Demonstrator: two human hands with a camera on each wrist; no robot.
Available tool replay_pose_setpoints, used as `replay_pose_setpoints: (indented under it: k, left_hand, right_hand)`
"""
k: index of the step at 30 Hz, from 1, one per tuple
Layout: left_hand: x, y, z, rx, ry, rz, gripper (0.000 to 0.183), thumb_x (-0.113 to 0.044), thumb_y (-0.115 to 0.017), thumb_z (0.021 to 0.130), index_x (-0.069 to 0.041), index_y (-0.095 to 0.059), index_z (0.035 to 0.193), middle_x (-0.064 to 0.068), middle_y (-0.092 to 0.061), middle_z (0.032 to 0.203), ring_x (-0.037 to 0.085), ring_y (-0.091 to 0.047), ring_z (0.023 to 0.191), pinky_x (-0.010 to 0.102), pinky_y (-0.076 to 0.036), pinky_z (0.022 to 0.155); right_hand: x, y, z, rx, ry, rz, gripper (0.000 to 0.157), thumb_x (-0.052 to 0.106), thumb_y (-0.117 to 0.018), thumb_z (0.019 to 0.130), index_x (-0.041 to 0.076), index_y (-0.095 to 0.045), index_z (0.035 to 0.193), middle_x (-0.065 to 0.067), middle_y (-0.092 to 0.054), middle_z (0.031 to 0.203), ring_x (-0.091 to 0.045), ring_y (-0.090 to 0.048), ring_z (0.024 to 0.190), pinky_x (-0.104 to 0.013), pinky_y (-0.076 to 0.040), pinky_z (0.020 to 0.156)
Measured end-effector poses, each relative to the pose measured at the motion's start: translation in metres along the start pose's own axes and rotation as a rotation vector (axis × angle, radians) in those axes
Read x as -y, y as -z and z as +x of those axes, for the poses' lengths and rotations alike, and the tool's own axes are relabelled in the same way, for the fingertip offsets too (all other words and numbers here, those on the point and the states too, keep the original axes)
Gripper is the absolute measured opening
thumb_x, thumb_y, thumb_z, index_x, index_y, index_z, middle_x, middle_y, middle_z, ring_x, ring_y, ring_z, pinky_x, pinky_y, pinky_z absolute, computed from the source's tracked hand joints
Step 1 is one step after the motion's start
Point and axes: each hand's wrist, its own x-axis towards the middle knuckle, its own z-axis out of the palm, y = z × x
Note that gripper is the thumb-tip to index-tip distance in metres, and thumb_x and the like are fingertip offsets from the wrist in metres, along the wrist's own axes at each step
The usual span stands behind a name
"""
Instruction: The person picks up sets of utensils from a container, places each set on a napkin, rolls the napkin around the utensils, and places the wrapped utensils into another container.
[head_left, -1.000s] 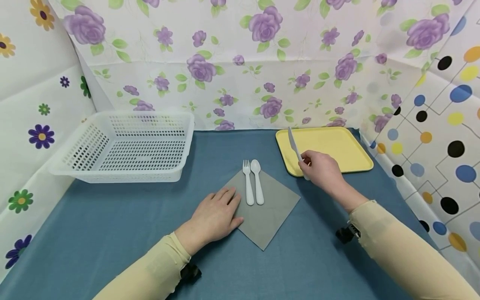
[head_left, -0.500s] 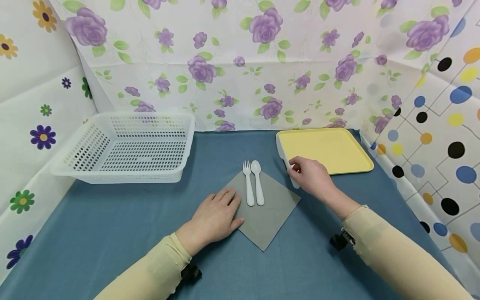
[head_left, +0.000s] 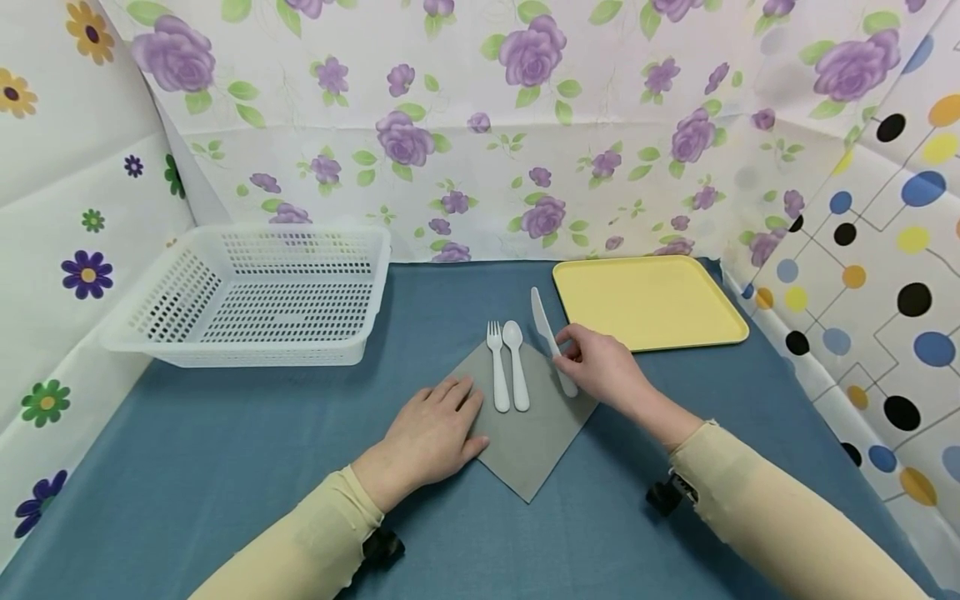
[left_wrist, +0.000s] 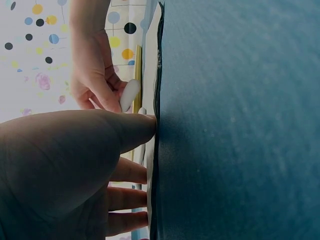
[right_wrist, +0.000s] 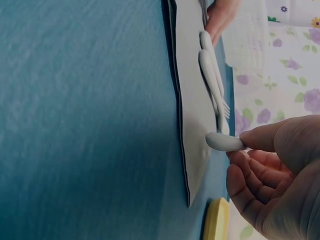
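Note:
My right hand (head_left: 600, 364) pinches a white plastic knife (head_left: 543, 325) by its handle, over the right part of a grey folded napkin (head_left: 532, 450). In the right wrist view the knife's handle end (right_wrist: 223, 142) sticks out from between thumb and fingers, close over the napkin. A white fork (head_left: 498, 375) and a white spoon (head_left: 516, 367) lie side by side on the napkin, blade and heads pointing away from me. My left hand (head_left: 435, 433) rests flat with spread fingers on the napkin's left corner; in the left wrist view its thumb (left_wrist: 135, 131) lies along the napkin edge.
A white perforated plastic basket (head_left: 360, 354) stands at the back left. At the back right lies a yellow tray (head_left: 660, 304). Blue cloth (head_left: 225, 467) covers the table, and a flowered sheet (head_left: 480, 167) hangs behind it, with patterned sheets at both sides.
My right hand has carried the knife leftward and toward me, from over the yellow tray to over the napkin's right side. The left hand, fork and spoon have stayed in place.

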Motion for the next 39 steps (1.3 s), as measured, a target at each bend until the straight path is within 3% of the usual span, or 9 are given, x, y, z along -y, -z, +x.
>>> replay_pose_setpoints:
  k: [8, 16, 39]
  left_hand:
    - [0.0, 0.001, 0.0, 0.007, 0.002, 0.003, 0.064, -0.048, -0.068, 0.11, -0.007, -0.059, 0.159, 0.019, -0.054, 0.163, 0.037, -0.049, 0.153, 0.056, -0.046, 0.119]
    - [0.0, 0.001, 0.0, 0.009, 0.005, 0.012, 0.064, -0.048, -0.068, 0.11, -0.008, -0.059, 0.159, 0.019, -0.054, 0.164, 0.037, -0.049, 0.153, 0.056, -0.046, 0.119]
    - [0.001, 0.001, 0.0, 0.003, -0.002, 0.018, 0.065, -0.049, -0.068, 0.11, -0.007, -0.06, 0.158, 0.019, -0.054, 0.163, 0.037, -0.049, 0.152, 0.056, -0.047, 0.118]
  right_hand:
    - [0.004, -0.008, -0.001, 0.021, -0.006, 0.023, 0.017, 0.011, -0.075, 0.105, 0.006, -0.065, 0.117, -0.003, -0.073, 0.086, -0.016, -0.063, 0.067, -0.036, -0.051, 0.06]
    - [0.007, -0.017, -0.002, 0.033, 0.054, -0.005, 0.013, 0.009, -0.077, 0.105, 0.011, -0.066, 0.097, -0.001, -0.067, 0.085, -0.017, -0.058, 0.07, -0.035, -0.048, 0.064]
    - [0.017, -0.027, 0.004, 0.076, 0.061, -0.001, 0.016, 0.01, -0.077, 0.105, 0.012, -0.065, 0.095, 0.0, -0.064, 0.082, -0.015, -0.056, 0.068, -0.033, -0.048, 0.062]
